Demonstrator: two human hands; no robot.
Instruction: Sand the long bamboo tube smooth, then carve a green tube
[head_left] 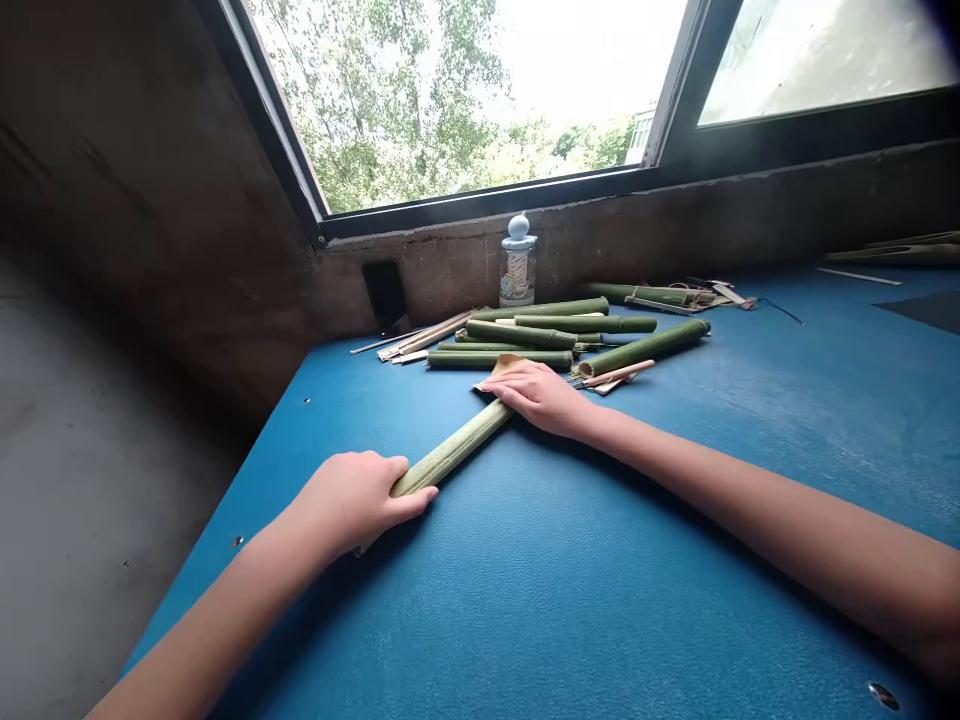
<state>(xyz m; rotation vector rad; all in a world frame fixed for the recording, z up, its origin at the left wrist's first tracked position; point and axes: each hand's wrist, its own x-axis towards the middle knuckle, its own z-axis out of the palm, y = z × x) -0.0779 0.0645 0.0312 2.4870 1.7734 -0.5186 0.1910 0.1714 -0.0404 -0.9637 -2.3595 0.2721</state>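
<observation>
A long pale green bamboo piece (457, 448) lies slanted on the blue table (570, 580). My left hand (356, 498) is closed round its near end. My right hand (536, 392) rests on its far end, fingers laid flat over it and pressing down. Just beyond my right hand lies a pile of green bamboo sticks (555, 335).
Thin split bamboo strips (420, 340) lie at the pile's left. A small jar with a pale blue lid (517, 262) stands against the wall under the window. More bamboo pieces (652, 295) lie further right. The table's left edge drops to a grey floor (82, 480).
</observation>
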